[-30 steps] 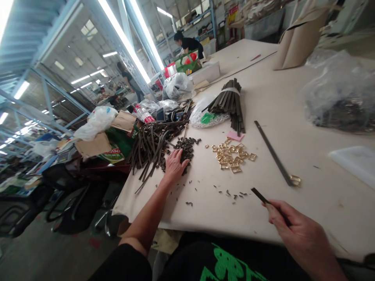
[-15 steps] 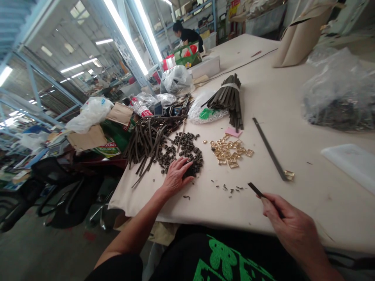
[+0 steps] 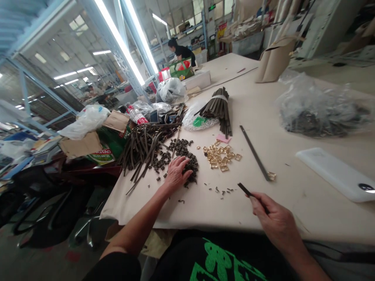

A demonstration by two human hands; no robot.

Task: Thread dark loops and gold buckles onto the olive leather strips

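My left hand [image 3: 178,171] rests with fingers spread on a pile of small dark strap loops [image 3: 182,147], touching its near side. A short length of dark strap [image 3: 244,189] is pinched in my right hand [image 3: 274,216], its free end pointing left above the table. Ahead of that hand lies a longer dark strap [image 3: 254,152], with a gold buckle [image 3: 272,176] at its near end. Between the loops and this strap is a heap of gold rectangular buckles [image 3: 221,156]. Small dark scraps [image 3: 223,192] are scattered in front of the buckles.
Loose dark straps [image 3: 142,146] spread along the table's left side. Farther back are a banded strap bundle [image 3: 218,107] and a pink slip [image 3: 223,138]. To the right lie a clear plastic bag [image 3: 319,105] and a white slab [image 3: 328,169]. A person [image 3: 183,52] bends over at the far end.
The view has turned slightly right, so the table's things sit farther left. My left hand has shifted slightly on the loops, its fingers more bunched over them. My right hand keeps the strap.
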